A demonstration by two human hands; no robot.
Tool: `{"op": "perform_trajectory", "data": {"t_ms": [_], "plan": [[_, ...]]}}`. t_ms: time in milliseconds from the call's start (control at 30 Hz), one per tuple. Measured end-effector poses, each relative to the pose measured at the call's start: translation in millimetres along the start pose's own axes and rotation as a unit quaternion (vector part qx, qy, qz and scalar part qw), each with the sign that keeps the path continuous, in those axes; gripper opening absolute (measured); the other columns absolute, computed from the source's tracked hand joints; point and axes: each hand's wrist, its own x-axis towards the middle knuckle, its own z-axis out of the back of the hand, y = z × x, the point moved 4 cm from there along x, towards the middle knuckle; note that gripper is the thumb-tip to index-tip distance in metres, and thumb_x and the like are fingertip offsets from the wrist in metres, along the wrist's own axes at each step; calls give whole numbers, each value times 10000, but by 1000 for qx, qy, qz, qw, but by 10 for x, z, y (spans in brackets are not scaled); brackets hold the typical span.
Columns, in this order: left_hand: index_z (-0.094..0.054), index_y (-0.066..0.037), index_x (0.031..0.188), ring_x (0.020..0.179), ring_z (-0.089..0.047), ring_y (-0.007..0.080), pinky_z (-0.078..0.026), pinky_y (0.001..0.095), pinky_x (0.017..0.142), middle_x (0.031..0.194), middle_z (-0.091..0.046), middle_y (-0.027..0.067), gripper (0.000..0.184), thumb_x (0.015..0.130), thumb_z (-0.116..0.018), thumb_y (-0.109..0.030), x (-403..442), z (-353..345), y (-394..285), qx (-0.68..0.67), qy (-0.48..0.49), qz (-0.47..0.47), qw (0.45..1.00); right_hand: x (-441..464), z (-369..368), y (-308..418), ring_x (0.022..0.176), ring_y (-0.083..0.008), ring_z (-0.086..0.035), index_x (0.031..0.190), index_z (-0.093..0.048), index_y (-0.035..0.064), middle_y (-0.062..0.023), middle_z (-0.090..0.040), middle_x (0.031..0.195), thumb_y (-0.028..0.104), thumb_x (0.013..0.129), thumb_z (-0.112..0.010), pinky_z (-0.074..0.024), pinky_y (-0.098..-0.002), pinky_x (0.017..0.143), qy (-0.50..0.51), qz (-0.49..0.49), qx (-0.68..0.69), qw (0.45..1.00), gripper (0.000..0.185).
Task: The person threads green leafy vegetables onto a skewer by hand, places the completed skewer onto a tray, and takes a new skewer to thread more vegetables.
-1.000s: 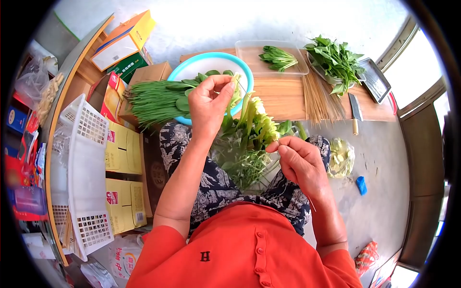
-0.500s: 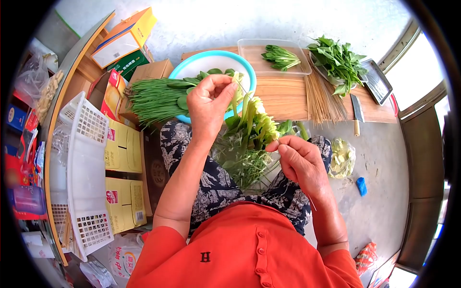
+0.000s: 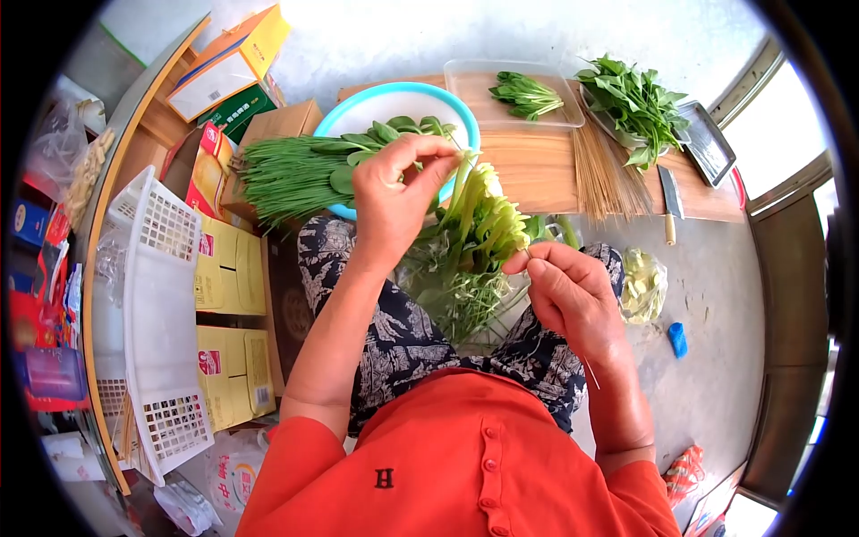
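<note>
Between my hands hangs a bunch of yellow-green leafy vegetable (image 3: 483, 215), its pale stems threaded along a thin bamboo skewer. My left hand (image 3: 398, 192) pinches a pale stem at the skewer's upper end, thumb against forefinger. My right hand (image 3: 573, 291) grips the skewer (image 3: 591, 372) below the leaves; its thin end sticks out under the palm. Beneath them, over my lap, lie loose green sprigs (image 3: 465, 309) on clear plastic. Left of the greens is a blue-rimmed basin (image 3: 404, 93) with round-leaved greens (image 3: 380, 139) and a bundle of chives (image 3: 286, 174).
On the wooden board (image 3: 519, 174) are a clear tray (image 3: 465, 89) with greens, loose skewers (image 3: 608, 179), a leafy heap (image 3: 635, 107) and a knife (image 3: 670, 197). A plastic bag (image 3: 642, 286) lies on the floor at right. A white basket (image 3: 165, 313) and yellow boxes (image 3: 228, 268) stand left.
My left hand has shifted slightly right along with the stem it pinches, and the threaded leaves look more gathered. My right hand has moved a little to the right, still gripping the skewer.
</note>
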Motion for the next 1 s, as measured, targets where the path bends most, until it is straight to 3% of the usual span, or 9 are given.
{"op": "perform_trajectory", "data": {"t_ms": [200,267,300,433,533,600,667,833,1000], "plan": [[-655,-3,997,724,-589,39,-444,176,622,837,-659,4,149,862,-628,55,36,-78,102,-61,0,-66,996,33,75,-16,454,-5,-309,1018,-629,1,87,-383,536,169,990,-474,-219,-180,429,1,0,7,1000,230],[-649,-18,1032,746,-605,51,-428,182,599,890,-669,19,154,897,-585,22,62,-26,248,-87,18,42,995,32,187,-78,445,-5,-301,1018,-629,-2,89,-383,526,173,989,-475,-218,-182,424,-18,-11,26,999,235],[-650,-29,1049,755,-615,58,-419,190,580,917,-674,26,160,916,-562,-15,129,48,341,-83,-7,38,996,25,255,-125,433,-4,-292,1020,-632,-3,88,-381,513,180,989,-473,-217,-182,418,-33,-4,28,999,244],[-660,-13,1021,731,-611,69,-449,210,607,899,-683,24,142,906,-584,-50,455,316,1136,9,-6,70,998,-39,526,-215,412,-9,-278,1016,-628,-23,78,-384,498,159,982,-470,-206,-183,406,-86,9,14,996,244],[-678,-13,966,706,-613,96,-476,244,640,866,-690,40,122,881,-606,-61,588,200,1575,125,77,75,986,-56,677,-326,411,-10,-274,1015,-626,-27,73,-381,494,159,982,-470,-203,-186,406,-104,-2,13,995,245],[-685,-27,923,704,-643,158,-496,286,670,857,-692,82,105,848,-630,-77,591,-19,1730,244,178,54,952,-68,731,-369,413,-11,-276,1012,-623,-32,70,-379,492,160,983,-468,-202,-187,408,-108,-10,12,994,248],[-675,-38,889,819,-643,298,-497,388,726,881,-678,115,95,815,-626,-71,545,-205,1943,317,240,-3,918,-67,795,-417,415,-12,-274,1010,-622,-33,67,-379,493,160,985,-465,-202,-188,409,-117,-25,6,993,249],[-680,-82,850,907,-602,280,-466,408,792,866,-636,88,99,793,-609,-42,428,-511,2393,413,362,-107,829,-56,860,-455,417,-14,-273,1007,-622,-29,68,-378,491,160,987,-463,-203,-187,412,-132,-38,18,990,248],[-689,-100,871,920,-555,274,-436,407,815,883,-581,73,183,803,-557,8,564,-652,2531,409,321,-146,842,-34,905,-515,422,-15,-280,1009,-623,-28,67,-386,495,159,985,-466,-204,-186,416,-136,-62,19,989,246]]}}
